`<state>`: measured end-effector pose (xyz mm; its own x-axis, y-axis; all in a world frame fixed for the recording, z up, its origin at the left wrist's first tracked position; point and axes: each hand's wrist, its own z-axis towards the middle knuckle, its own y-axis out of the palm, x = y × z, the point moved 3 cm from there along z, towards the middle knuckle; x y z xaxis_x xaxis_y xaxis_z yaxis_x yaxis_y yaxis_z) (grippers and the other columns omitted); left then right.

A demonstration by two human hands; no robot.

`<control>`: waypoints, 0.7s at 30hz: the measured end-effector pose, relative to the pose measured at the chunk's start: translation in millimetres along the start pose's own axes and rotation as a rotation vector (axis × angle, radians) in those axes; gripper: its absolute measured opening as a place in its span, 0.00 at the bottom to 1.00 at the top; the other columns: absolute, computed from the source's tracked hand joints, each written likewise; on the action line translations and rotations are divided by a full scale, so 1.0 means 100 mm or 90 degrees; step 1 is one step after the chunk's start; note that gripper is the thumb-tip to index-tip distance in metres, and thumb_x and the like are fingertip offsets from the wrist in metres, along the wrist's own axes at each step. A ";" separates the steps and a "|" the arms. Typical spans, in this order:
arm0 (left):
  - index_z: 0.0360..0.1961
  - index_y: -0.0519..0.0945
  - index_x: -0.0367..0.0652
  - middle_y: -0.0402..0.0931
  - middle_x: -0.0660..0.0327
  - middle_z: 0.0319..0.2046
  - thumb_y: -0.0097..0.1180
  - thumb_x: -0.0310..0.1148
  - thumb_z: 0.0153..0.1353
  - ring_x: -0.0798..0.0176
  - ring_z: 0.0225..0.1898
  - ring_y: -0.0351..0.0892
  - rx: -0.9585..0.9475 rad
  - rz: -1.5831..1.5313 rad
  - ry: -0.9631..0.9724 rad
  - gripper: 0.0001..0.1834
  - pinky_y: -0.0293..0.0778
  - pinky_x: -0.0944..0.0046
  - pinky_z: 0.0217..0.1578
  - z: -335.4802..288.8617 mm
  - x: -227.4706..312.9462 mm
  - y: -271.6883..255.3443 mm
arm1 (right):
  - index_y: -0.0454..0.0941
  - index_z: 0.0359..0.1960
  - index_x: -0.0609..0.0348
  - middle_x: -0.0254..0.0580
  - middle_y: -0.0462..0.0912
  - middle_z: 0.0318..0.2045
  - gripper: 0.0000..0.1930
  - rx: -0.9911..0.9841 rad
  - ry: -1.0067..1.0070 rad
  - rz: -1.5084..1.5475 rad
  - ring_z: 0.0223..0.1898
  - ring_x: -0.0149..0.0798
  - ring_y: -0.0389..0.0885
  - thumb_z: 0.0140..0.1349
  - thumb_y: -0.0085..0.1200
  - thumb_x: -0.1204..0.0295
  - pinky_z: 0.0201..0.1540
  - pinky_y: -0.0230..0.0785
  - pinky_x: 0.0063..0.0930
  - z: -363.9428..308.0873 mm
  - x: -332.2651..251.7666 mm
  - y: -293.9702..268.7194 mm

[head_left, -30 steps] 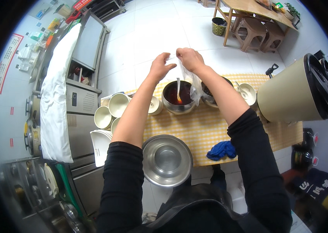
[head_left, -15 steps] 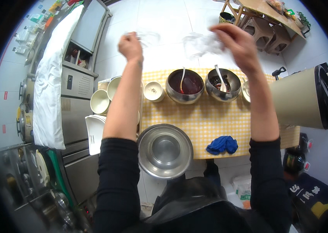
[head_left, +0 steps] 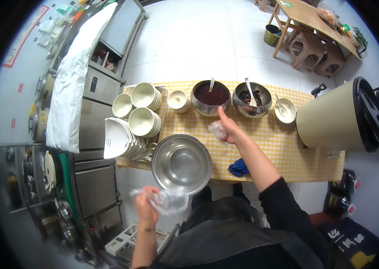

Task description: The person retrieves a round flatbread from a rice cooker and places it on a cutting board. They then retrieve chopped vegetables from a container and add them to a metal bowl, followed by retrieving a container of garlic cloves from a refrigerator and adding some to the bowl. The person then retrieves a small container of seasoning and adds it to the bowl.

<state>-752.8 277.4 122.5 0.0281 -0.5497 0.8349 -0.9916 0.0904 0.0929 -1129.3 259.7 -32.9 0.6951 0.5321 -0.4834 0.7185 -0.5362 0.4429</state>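
Note:
My left hand (head_left: 146,207), low and left of the steel basin (head_left: 159,162), is closed on a crumpled clear plastic sheet (head_left: 171,201); this sheet overlaps the basin's near rim in view. Over the checkered table, my right hand (head_left: 230,130) grips a smaller wad of clear plastic (head_left: 217,130) with the thumb stretched out. Just beyond that hand stands a steel bowl of dark red sauce (head_left: 214,96) with a spoon. To its right is a second steel bowl (head_left: 251,112) with dark contents and a white spoon. Whether the plastic pieces are gloves or film is unclear.
Stacked cream bowls (head_left: 142,122) and white scoop-shaped dishes (head_left: 117,138) fill a tray at left. A small cup (head_left: 178,101), a cream bowl with spoon (head_left: 284,110), a blue cloth (head_left: 239,167) and a large beige container (head_left: 331,116) are on the checkered cloth (head_left: 279,148).
Both hands have come back from beyond the table's far edge. The left dropped to beside the basin, the right to above the cloth, each still with clear plastic. My view has shifted.

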 end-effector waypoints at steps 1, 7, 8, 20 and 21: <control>0.31 0.78 0.38 0.76 0.61 0.26 0.48 0.33 0.65 0.68 0.23 0.74 -0.012 0.024 -0.058 0.11 0.70 0.69 0.22 -0.18 -0.24 -0.16 | 0.73 0.28 0.48 0.27 0.75 0.21 0.33 0.004 0.030 0.050 0.15 0.24 0.64 0.59 0.43 0.28 0.14 0.44 0.20 0.11 -0.05 0.04; 0.31 0.79 0.35 0.78 0.57 0.27 0.49 0.30 0.63 0.64 0.28 0.78 0.047 -0.032 -0.276 0.10 0.74 0.65 0.29 -1.04 -1.63 -0.65 | 0.69 0.27 0.46 0.25 0.70 0.17 0.26 0.092 0.078 0.129 0.12 0.24 0.59 0.57 0.53 0.35 0.13 0.41 0.16 0.39 -0.24 0.16; 0.31 0.78 0.34 0.78 0.55 0.28 0.49 0.29 0.63 0.63 0.30 0.78 0.046 -0.068 -0.271 0.09 0.75 0.64 0.32 -1.10 -1.78 -0.64 | 0.68 0.26 0.46 0.25 0.68 0.16 0.20 0.100 0.109 0.132 0.12 0.24 0.58 0.57 0.55 0.45 0.12 0.42 0.16 0.42 -0.25 0.16; 0.45 0.71 0.33 0.76 0.54 0.37 0.53 0.20 0.61 0.58 0.38 0.80 0.042 -0.148 -0.298 0.11 0.77 0.61 0.41 -1.30 -2.71 -0.81 | 0.66 0.20 0.48 0.30 0.66 0.14 0.13 0.134 0.140 0.003 0.10 0.30 0.55 0.53 0.47 0.56 0.11 0.44 0.21 0.67 -0.61 -0.12; 0.46 0.71 0.33 0.76 0.54 0.37 0.53 0.20 0.61 0.58 0.38 0.79 0.049 -0.149 -0.282 0.12 0.77 0.61 0.41 -1.29 -2.76 -0.83 | 0.66 0.20 0.48 0.30 0.66 0.13 0.13 0.131 0.127 0.009 0.11 0.30 0.55 0.53 0.47 0.56 0.11 0.44 0.21 0.68 -0.62 -0.13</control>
<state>-661.6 528.6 -46.0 0.2109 -0.8492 0.4840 -0.9720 -0.1300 0.1955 -1183.3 188.9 -60.3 0.7107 0.6309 -0.3113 0.7028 -0.6556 0.2761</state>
